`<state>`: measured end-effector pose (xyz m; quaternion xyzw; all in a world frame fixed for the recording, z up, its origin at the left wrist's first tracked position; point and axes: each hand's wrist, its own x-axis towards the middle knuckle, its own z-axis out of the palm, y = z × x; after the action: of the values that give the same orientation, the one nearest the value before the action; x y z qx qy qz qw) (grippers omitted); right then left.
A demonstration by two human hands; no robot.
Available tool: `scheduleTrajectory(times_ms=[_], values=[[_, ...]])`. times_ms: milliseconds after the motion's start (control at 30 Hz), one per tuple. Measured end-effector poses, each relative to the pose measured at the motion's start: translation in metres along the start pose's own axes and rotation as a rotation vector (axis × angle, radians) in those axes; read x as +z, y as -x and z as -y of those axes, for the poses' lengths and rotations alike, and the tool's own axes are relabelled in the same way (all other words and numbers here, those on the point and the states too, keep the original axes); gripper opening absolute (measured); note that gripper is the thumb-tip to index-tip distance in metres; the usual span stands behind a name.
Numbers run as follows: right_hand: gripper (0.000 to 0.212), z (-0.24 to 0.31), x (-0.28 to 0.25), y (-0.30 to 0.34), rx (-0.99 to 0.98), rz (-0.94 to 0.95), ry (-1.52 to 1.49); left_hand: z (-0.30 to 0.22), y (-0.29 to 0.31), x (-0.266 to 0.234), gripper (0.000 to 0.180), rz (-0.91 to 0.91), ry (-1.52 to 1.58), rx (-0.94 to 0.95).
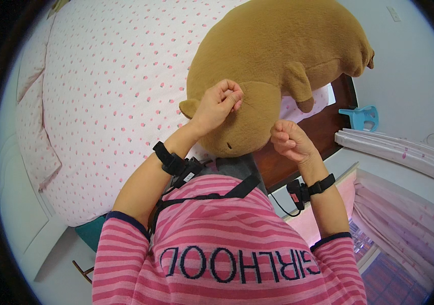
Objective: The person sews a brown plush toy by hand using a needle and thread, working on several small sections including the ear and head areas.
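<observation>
My left hand (220,104) is above the head of a large brown plush animal (247,56), its fingers curled and the thumb pressed against them. Lower and to the right, my right hand (292,141) is also closed, just beside the plush's head and over the dark floor. Whatever the fingers of either hand hold, if anything, is hidden or too small to see. The plush lies on its side across a bed (115,91) with a white cover dotted with small pink prints. One ear, a short limb and a small dark slit on its head show.
Pillows (34,127) lie at the bed's left end by a white headboard (34,234). A blue plastic stool (364,118) stands on the right near the wall. Pale pink curtains (405,213) hang at the lower right. Black straps with small devices (298,193) circle both wrists, with cables attached.
</observation>
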<state>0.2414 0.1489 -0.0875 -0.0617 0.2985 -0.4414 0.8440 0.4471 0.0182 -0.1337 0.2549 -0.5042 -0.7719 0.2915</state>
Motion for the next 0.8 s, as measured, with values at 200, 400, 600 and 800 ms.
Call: scheduleTrajectory(times_ms=[200, 400, 600, 800], values=[[0.010, 0.004, 0.015, -0.027, -0.333, -0.282, -0.359, 0.003, 0.004, 0.008, 0.011, 0.022, -0.055, 0.024], [0.011, 0.011, 0.012, -0.061, -0.491, -0.605, -0.146, -0.005, 0.008, 0.017, 0.007, 0.111, -0.317, 0.059], [0.015, 0.009, 0.003, -0.071, -1.086, -0.817, 1.759, -0.017, 0.007, 0.026, 0.006, 0.158, -0.361, 0.106], [0.014, 0.017, 0.011, -0.040, -0.908, -0.487, 2.355, -0.014, 0.004, 0.005, 0.007, 0.087, -0.109, 0.022]])
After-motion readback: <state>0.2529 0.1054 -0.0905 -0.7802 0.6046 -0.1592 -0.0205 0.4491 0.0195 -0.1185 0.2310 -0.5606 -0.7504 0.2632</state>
